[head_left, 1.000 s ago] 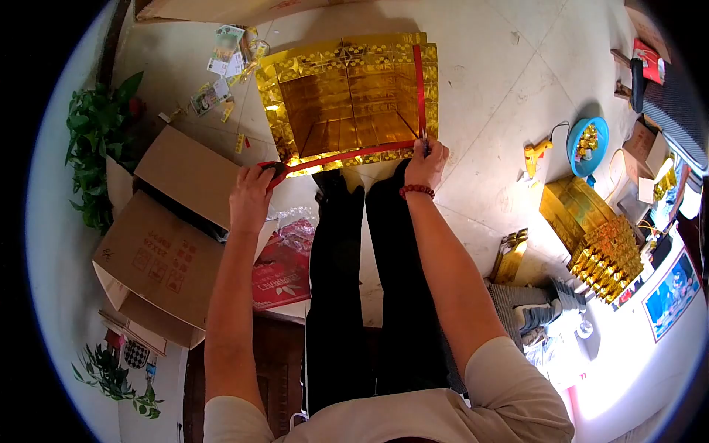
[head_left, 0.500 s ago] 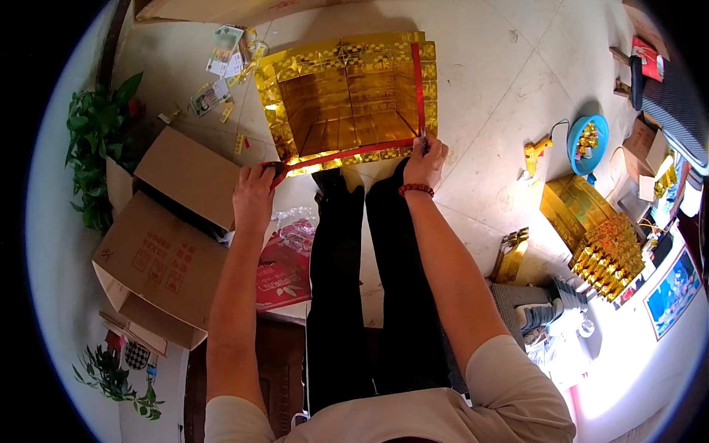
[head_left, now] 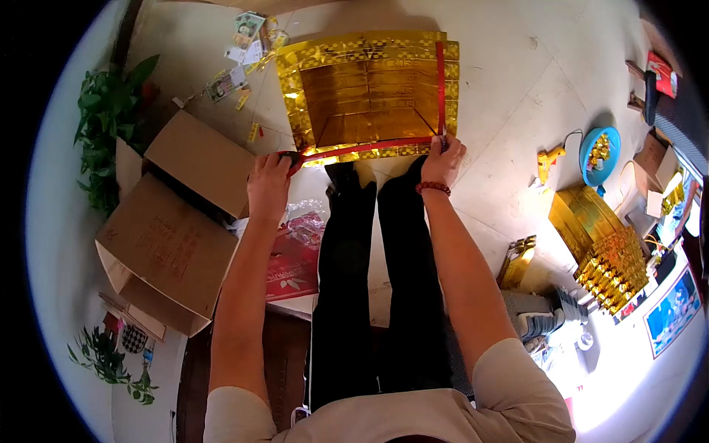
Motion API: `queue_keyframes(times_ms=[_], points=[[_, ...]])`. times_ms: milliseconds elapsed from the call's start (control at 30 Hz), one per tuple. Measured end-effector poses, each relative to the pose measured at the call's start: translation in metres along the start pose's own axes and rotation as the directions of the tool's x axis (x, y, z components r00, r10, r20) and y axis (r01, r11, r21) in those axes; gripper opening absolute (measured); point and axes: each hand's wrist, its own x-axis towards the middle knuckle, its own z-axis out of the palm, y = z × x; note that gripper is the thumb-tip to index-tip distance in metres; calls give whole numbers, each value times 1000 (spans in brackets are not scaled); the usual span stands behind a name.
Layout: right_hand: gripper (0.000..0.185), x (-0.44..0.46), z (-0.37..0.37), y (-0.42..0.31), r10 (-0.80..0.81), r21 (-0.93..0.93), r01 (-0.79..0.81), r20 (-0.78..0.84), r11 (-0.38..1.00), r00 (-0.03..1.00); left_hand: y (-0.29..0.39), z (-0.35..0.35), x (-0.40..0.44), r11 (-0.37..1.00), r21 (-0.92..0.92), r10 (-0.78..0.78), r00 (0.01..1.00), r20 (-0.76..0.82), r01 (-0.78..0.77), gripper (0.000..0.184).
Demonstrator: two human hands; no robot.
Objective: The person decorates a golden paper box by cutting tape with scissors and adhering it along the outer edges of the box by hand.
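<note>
A gold foil box lies on the floor in front of my feet, its open side facing up. Red ribbon-like tape runs along its near rim, and another strip goes up its right rim. My left hand is closed around the red roll at the near left corner, with the tape stretched from it. At the near right corner, my right hand pinches the tape against the rim. A small dark object shows at its fingertips, too small to make out. A beaded bracelet circles the right wrist.
Cardboard boxes stand at the left beside a green plant. Printed paper notes lie at the upper left. Toward the right are a yellow glue gun, a blue basin and gold foil pieces.
The whole view has shifted, so the box and both hands appear farther right. The tape between my hands looks straighter along the near rim. Both hands keep their grip.
</note>
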Motion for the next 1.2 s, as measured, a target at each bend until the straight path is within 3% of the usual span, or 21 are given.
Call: queue_keyframes(times_ms=[100, 167, 233, 333, 467, 1200], points=[[24, 4, -2, -7, 28, -15, -28, -3, 1000, 1000, -1, 2, 0, 1000, -25, -13, 1000, 21, 13, 27], [26, 7, -5, -11, 204, 149, -201, -4, 968, 979, -1, 3, 0, 1000, -15, -4, 1000, 4, 4, 27], [29, 12, -2, 3, 112, 116, -110, -14, 987, 994, 2, 5, 0, 997, 9, -73, 995, 63, 72, 26], [26, 17, 2, 20, -43, 3, 43, 36, 999, 998, -3, 20, -3, 995, 74, -71, 997, -11, 72, 21], [25, 21, 2, 22, -46, -7, 47, 54, 999, 997, -10, 26, -1, 984, 167, -50, 998, -45, 57, 17], [25, 23, -1, 22, -8, -50, 14, 122, 999, 993, -23, 58, 14, 979, 203, -13, 996, -93, 31, 10]])
